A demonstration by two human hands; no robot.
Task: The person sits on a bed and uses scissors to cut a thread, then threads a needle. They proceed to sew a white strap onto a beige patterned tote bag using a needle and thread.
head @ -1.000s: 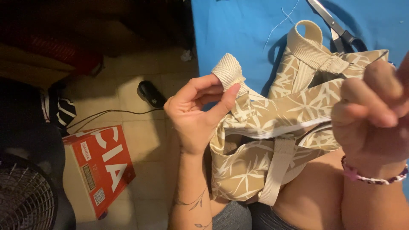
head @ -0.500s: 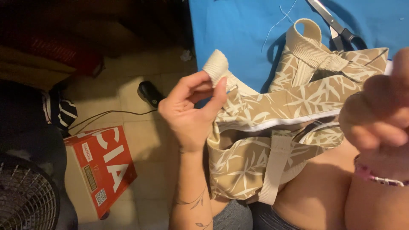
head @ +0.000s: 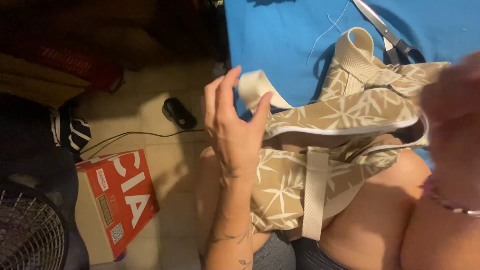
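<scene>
The left hand is gripping the tan cloth bag with a pale leaf print, its fingers loosely spread beside the bag's cream webbing strap, thumb pressing the fabric. The bag is lying across the person's lap, its top reaching onto the blue surface near black-handled scissors. The right hand is blurring close to the camera; its grip cannot be told. A red cardboard box is sitting on the tiled floor.

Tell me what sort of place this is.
Likely a home sewing corner: a blue work surface with scissors, a leaf-print fabric bag in the left hand, a fan on tiled floor.
</scene>
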